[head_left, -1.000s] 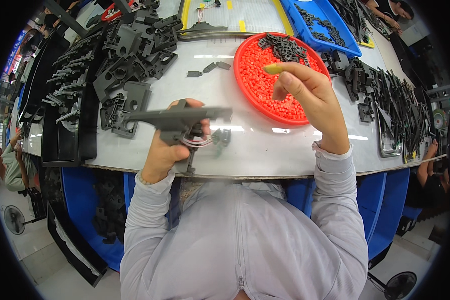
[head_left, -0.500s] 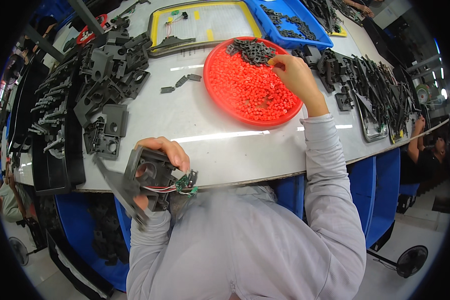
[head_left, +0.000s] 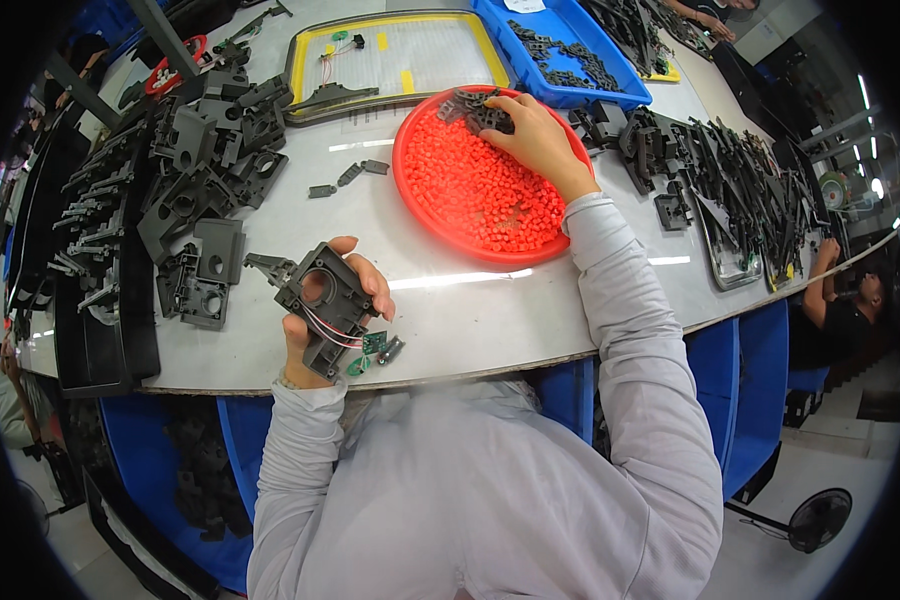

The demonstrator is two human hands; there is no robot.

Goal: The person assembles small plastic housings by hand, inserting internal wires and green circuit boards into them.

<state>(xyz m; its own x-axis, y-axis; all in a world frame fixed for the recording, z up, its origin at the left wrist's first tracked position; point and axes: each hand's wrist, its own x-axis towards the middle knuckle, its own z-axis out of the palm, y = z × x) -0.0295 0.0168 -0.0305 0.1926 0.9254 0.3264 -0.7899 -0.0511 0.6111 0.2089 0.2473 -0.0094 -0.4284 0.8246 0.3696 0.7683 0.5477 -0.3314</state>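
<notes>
My left hand (head_left: 368,284) grips a dark grey plastic housing (head_left: 346,300) with a round hole, held over the table's front edge, its inner side turned up. Red and white wires (head_left: 332,333) lead from it to a small green circuit board (head_left: 373,343) hanging at its lower right. My right hand (head_left: 538,145) reaches into a round red tray (head_left: 401,190), thumb and fingers closed around some small dark grey plastic pieces (head_left: 460,104) heaped at its far side. Small red plastic pieces (head_left: 470,185) fill the rest of the tray. My fingertips partly hide what they pinch.
More grey housings (head_left: 195,140) lie piled at the left beside a black bin (head_left: 105,350). Behind stand a yellow-edged tray (head_left: 295,65) and a blue bin (head_left: 635,98). Long dark parts (head_left: 750,190) are heaped at the right. Three small dark pieces (head_left: 349,175) lie left of the red tray.
My left hand has raised and turned the housing, so its inside now faces up. My right hand has moved left, over the dark pieces. The whole view has shifted slightly.
</notes>
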